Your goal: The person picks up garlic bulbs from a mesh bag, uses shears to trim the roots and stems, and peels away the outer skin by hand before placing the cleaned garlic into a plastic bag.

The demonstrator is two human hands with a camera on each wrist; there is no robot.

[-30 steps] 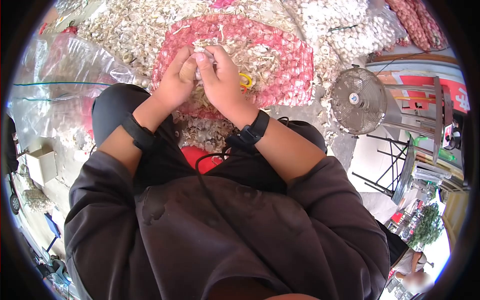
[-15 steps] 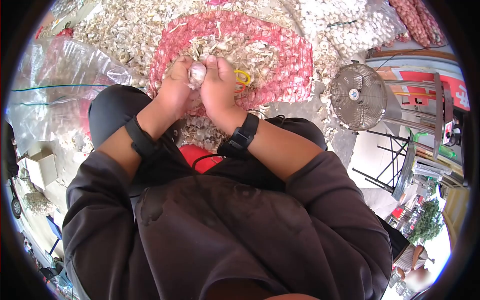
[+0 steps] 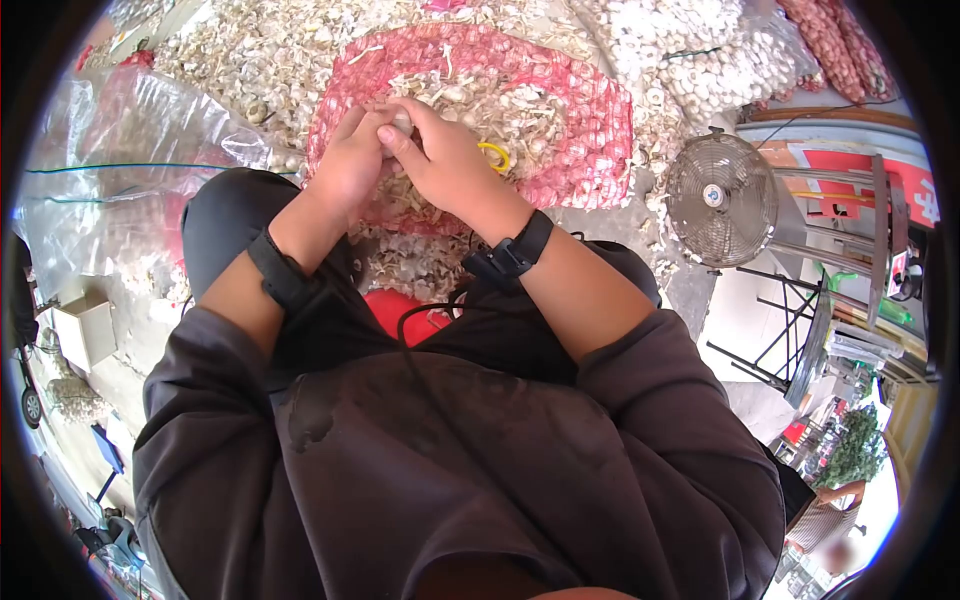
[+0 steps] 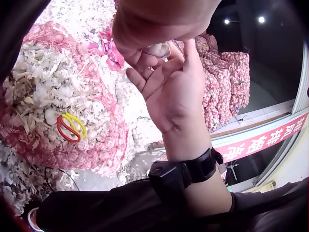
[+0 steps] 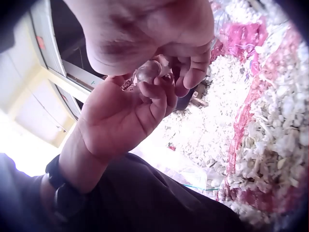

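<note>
A pale garlic bulb sits between my two hands, over the near left side of a red mesh sack. My left hand holds it with curled fingers, clearest in the right wrist view, where the bulb shows its smooth whitish skin. From the other side my right hand grips the same bulb, its thumb and index finger at it. In the left wrist view much of the bulb is hidden behind fingers. Loop-handled scissors, one handle yellow and one red, lie on the peelings just right of my hands.
The red mesh sack bears a heap of peelings and stems. White garlic bulbs spread at the back right. A round fan stands right, clear plastic sheeting lies left, and a person is far right.
Half a second ago the bulb showed plainly between both hands, lower and nearer my body. Now the hands are farther forward, and the right hand's fingers reach over the bulb and cover most of it.
</note>
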